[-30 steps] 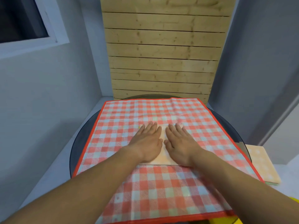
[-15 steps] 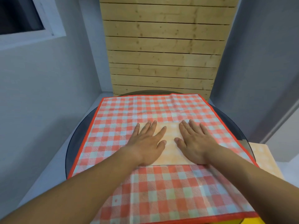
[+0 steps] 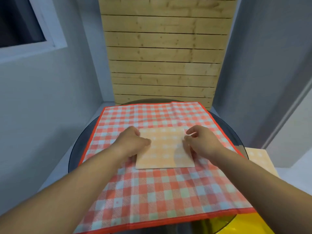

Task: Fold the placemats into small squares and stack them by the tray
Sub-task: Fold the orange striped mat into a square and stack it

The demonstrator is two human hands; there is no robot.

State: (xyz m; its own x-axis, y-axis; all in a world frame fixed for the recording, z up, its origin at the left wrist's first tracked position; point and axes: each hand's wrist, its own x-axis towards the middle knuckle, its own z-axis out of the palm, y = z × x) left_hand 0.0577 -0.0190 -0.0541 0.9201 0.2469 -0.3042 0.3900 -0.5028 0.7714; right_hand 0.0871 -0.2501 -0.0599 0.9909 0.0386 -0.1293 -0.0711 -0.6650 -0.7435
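On the counter (image 3: 74,154), mid checked cloth (image 3: 152,191): done pressing flat on the folded orange placemat (image 3: 163,149). Now curling left grip (image 3: 133,142) and right grip (image 3: 202,144) at its side edges, too blurry to call a pinch. Probably pickup next.

You are in a small domestic room, most likely the dining corner of a home. Refer to these indicators:

- A round tabletop (image 3: 235,139) of dark glass stands in the corner, covered by a red checked cloth (image 3: 152,191) of the kind laid for meals.
- A folded orange placemat (image 3: 165,149) lies on the cloth. A second placemat (image 3: 260,157) lies on a white surface just right of the tabletop.
- Plain grey walls (image 3: 42,98) close in on both sides.
- A white-framed window (image 3: 20,22) is set in the left wall.
- A panel (image 3: 165,56) of horizontal pine boards stands behind the tabletop.
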